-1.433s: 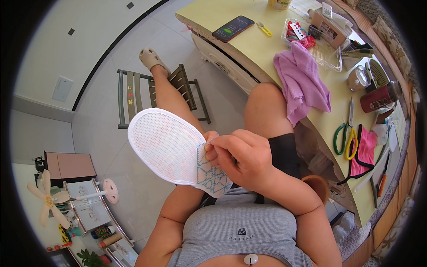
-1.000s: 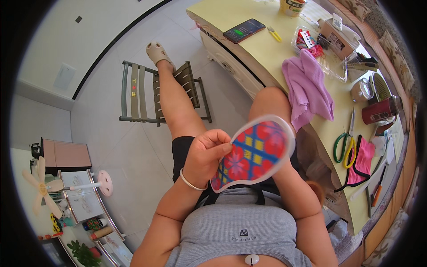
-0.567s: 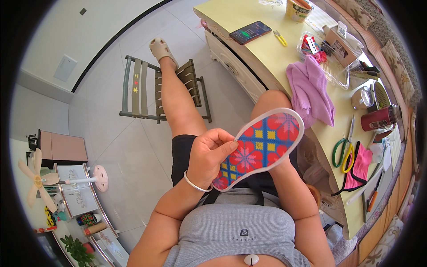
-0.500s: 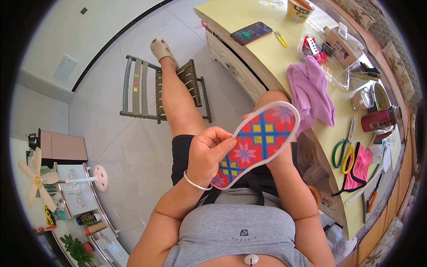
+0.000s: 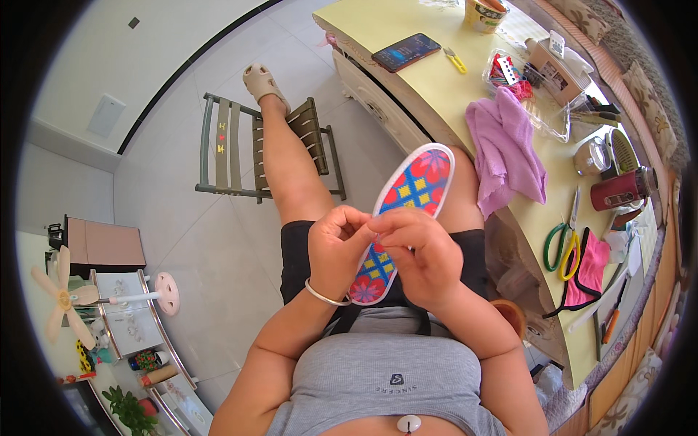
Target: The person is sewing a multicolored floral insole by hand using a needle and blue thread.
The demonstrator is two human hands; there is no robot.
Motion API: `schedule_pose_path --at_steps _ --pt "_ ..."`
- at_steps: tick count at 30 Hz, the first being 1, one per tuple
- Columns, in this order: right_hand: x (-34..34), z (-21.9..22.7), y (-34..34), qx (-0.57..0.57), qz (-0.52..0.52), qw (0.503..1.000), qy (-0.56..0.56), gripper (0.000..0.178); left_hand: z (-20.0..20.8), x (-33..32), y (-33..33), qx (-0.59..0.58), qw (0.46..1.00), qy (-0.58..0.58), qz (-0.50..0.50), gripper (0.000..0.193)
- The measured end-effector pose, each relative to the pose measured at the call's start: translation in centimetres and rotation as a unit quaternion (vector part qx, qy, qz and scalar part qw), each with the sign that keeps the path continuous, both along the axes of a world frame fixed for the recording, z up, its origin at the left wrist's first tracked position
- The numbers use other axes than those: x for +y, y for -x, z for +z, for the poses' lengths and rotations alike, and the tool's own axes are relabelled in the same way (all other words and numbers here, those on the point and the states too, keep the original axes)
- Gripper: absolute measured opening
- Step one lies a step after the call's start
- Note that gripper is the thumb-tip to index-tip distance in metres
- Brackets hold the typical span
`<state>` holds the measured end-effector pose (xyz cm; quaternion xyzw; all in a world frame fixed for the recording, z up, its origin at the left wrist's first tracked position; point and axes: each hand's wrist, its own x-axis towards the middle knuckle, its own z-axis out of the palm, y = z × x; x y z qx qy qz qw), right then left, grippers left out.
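In front of my lap is a shoe insole (image 5: 419,178) with a white edge and a red, blue and yellow stitched pattern, its wide end tilted away from me. My left hand (image 5: 336,247) is closed on the insole's left edge at its narrow middle. My right hand (image 5: 427,256) lies across that middle, thumb and finger pinched close to my left fingertips. Whatever the pinch holds is too small to make out. Both hands hide the insole's centre.
On the yellow table (image 5: 502,254) to my right are a purple towel (image 5: 505,145), a phone (image 5: 406,52), scissors (image 5: 563,251), pink fabric (image 5: 584,272), a dark red flask (image 5: 622,190) and yellow snips (image 5: 456,61). My leg rests on a folding chair (image 5: 231,149); a fan (image 5: 65,298) stands at left.
My right hand has come from behind the insole to its front and now pinches by my left fingers. The insole has turned more upright and its wide end has shifted left.
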<state>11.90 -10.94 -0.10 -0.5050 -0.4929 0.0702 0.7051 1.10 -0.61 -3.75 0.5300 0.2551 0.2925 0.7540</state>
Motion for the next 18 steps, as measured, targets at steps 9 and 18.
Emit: schedule_pose_path --at_steps 9,18 --pt "-8.2 4.5 -6.6 0.234 -0.101 0.94 -0.228 0.008 -0.5 2.5 0.0 0.025 0.993 -0.026 0.115 0.007" --pt "-0.8 0.2 -0.9 -0.132 -0.166 0.963 0.169 0.012 0.4 0.6 -0.1 0.027 0.997 -0.011 0.073 0.01"
